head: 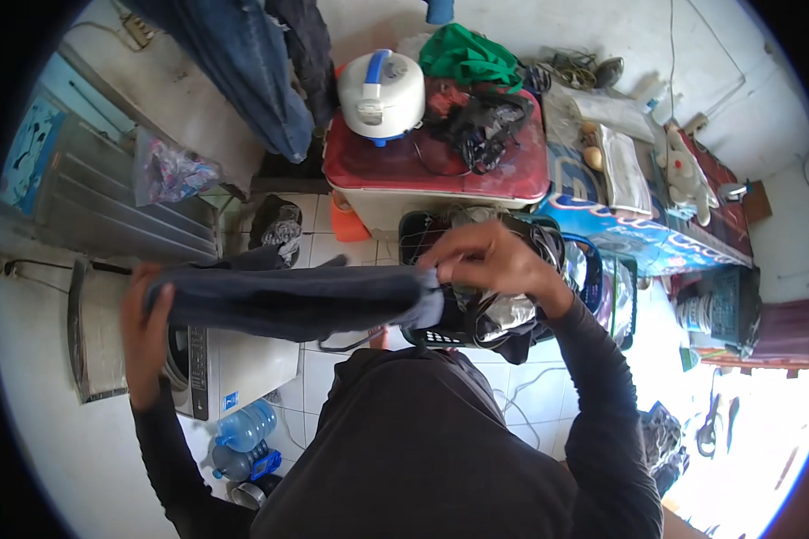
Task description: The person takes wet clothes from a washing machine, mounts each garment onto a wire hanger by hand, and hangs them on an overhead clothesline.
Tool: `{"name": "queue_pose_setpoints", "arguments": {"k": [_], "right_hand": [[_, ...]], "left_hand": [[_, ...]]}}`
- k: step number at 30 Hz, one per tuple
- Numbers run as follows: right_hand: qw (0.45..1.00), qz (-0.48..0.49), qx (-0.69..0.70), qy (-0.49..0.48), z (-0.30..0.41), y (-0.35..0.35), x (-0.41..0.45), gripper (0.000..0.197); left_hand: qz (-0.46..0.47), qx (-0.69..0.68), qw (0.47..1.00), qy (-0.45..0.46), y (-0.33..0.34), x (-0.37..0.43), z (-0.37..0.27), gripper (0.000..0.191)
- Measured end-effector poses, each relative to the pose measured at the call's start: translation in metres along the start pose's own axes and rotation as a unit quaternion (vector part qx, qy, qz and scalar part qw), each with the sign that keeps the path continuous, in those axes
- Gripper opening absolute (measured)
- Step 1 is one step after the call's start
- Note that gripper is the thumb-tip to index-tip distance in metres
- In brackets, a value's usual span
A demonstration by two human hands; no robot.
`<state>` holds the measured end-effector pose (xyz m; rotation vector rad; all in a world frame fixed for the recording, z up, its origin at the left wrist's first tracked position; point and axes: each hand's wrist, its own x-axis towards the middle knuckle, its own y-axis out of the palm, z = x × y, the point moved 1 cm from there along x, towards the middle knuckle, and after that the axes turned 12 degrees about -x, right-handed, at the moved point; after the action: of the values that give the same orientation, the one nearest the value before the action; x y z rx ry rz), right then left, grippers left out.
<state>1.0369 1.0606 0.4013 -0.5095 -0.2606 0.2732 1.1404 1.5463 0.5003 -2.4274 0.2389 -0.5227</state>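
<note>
A dark blue-grey garment [296,296], perhaps trousers, is stretched sideways between my two hands in front of my body. My left hand [146,323] grips its left end, with the thumb on the near face. At the other end my right hand [495,266] pinches a lighter, frayed-looking edge between thumb and fingers. Below the cloth hangs a dark cord or strap. Part of a washing machine [249,367] shows beneath the garment on the left. Under my right hand is a dark green plastic basket [411,226] filled with clothes, wires and hangers.
A white rice cooker [382,94], a green bag [468,57] and black plastic bags stand on a red-lidded chest [438,178]. Blue jeans [243,74] hang at upper left. Water bottles [246,424] lie beside the washer. Cables [526,404] trail over the tiled floor.
</note>
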Motion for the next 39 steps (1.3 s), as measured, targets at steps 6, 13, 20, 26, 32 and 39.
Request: {"name": "queue_pose_setpoints", "arguments": {"k": [6, 13, 20, 26, 32, 39], "right_hand": [[0.935, 0.083, -0.25, 0.238, -0.143, 0.056, -0.035, 0.029], [0.83, -0.05, -0.494, 0.254, -0.25, 0.214, -0.045, 0.018], [0.847, -0.03, -0.489, 0.208, -0.264, 0.201, -0.038, 0.016], [0.897, -0.055, -0.389, 0.204, -0.248, 0.157, -0.056, 0.008], [0.953, -0.08, -0.206, 0.206, -0.223, 0.077, -0.091, 0.009], [0.956, -0.079, 0.078, 0.273, -0.178, -0.006, -0.113, 0.008]], "left_hand": [[-0.034, 0.081, 0.987, 0.131, 0.028, -0.028, -0.061, 0.046], [-0.062, 0.051, 0.996, 0.033, 0.031, -0.033, -0.03, 0.026], [-0.112, 0.044, 0.986, -0.118, 0.016, -0.046, -0.01, 0.02], [-0.054, 0.024, 0.974, -0.221, 0.019, -0.062, 0.014, 0.02], [-0.058, -0.035, 0.972, -0.225, 0.04, -0.07, 0.03, 0.023], [-0.029, -0.012, 0.98, -0.197, 0.053, -0.061, 0.018, 0.024]]}}
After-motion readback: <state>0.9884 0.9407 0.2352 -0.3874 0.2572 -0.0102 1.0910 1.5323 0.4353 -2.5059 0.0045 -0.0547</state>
